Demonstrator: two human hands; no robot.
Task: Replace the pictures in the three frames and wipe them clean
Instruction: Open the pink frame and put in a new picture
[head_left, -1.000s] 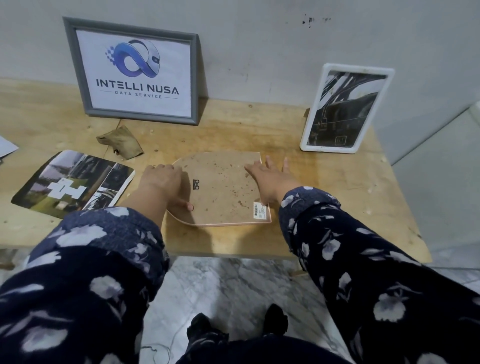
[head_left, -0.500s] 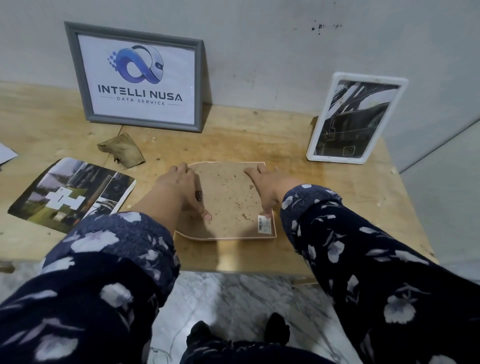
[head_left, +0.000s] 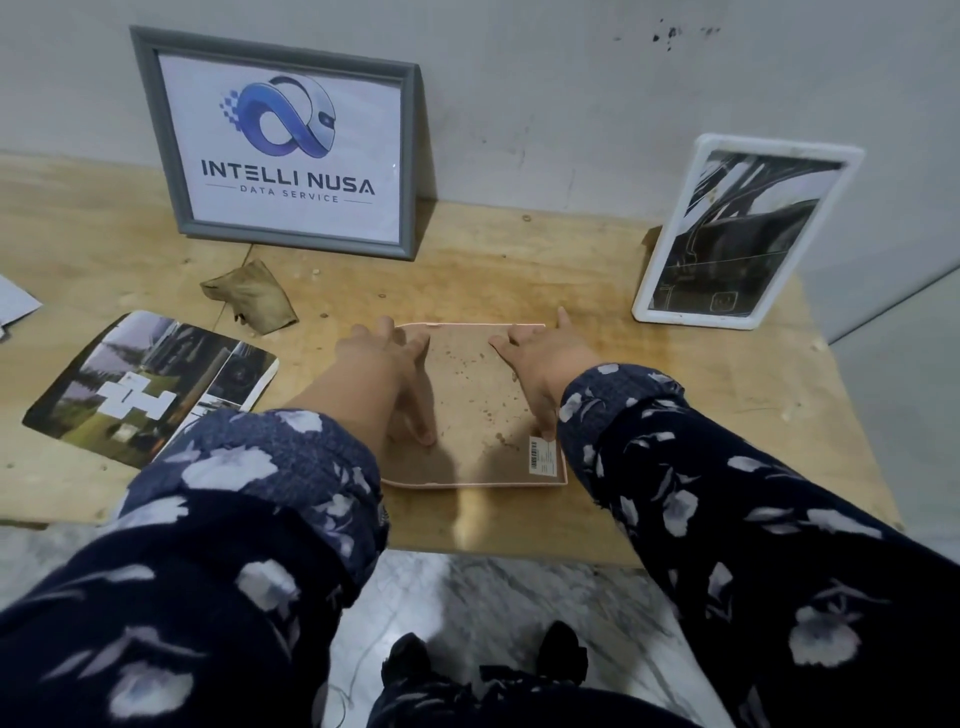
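Both hands have slid outward and up along the face-down frame since half a second ago, the left hand now sitting nearer its far left corner instead of over the middle. I see my two floral sleeves reaching over the near edge of the table. The face-down frame lies flat near that edge, its speckled brown backing up, a barcode sticker at its near right corner. My left hand rests on the left side, fingers spread and pressing down, thumb stretched toward me on the backing. My right hand lies on the right side, fingers spread along the far edge, thumb down by the sticker. Neither hand pinches anything that I can see.

Left of the frame, a loose printed photo lies flat on the table. Beyond it sits a crumpled brown cloth. Farther back, a grey frame with the INTELLI NUSA logo leans against the wall, and a white frame with a dark picture stands at the far right.
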